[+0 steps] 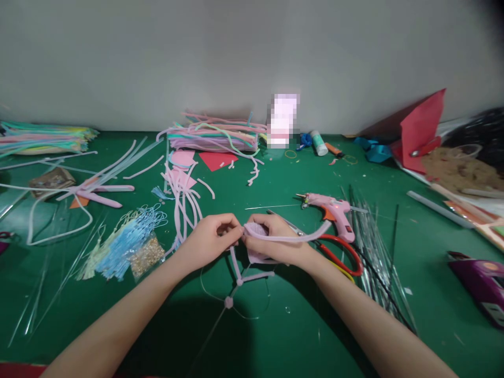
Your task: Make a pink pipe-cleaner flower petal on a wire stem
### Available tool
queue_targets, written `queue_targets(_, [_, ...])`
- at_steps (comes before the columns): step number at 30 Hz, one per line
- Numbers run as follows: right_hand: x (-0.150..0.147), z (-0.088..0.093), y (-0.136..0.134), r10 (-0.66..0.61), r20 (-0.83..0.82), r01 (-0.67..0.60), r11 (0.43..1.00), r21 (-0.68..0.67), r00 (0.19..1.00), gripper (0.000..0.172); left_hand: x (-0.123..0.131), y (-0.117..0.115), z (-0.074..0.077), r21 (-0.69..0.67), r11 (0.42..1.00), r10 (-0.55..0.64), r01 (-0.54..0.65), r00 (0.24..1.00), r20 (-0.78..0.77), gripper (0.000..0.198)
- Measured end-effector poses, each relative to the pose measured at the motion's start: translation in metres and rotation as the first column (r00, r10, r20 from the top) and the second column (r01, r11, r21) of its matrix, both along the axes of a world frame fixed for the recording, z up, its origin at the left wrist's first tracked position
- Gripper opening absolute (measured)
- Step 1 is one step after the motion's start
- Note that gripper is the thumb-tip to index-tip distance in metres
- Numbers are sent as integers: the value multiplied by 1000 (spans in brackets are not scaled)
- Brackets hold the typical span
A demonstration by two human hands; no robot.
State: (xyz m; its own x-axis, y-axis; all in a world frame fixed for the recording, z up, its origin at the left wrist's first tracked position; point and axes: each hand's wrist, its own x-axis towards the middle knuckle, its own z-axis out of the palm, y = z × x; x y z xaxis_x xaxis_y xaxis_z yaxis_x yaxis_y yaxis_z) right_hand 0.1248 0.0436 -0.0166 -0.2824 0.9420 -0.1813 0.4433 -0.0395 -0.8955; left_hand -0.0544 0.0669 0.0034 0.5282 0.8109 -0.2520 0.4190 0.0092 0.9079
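Near the middle of the green table, my right hand is closed around a woven lilac piece, with a long lilac strip running from it to the right. My left hand pinches at the left end of this piece, thumb and forefinger together; what lies between the fingertips is too small to make out. Below the hands lie thin lilac stems and a small lilac knot on a clear thread.
A pink glue gun and red-handled scissors lie right of my hands, beside thin clear rods. Blue tassels and a bag of gold beads are at left. Fuzzy stems lie behind; a purple tool sits far right.
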Motion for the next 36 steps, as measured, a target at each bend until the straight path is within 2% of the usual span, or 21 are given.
queue_targets(3, [-2,0,0,-33,-23,31,997,-68,999,15,0,0,0,3,1000,0,1,1000,-11,16])
queue_targets(8, [-2,-1,1,-61,-171,28,981,-190,983,19,0,-1,0,18,1000,-4,4,1000,-23,17])
queue_targets(18, [-1,-5,2,-39,-208,-4,979,-204,977,24,-1,0,0,36,999,-10,11,999,-47,15])
queue_targets(36, [-1,-5,1,-51,-188,11,978,-207,981,19,-2,0,-3,23,1000,-15,16,1000,-26,17])
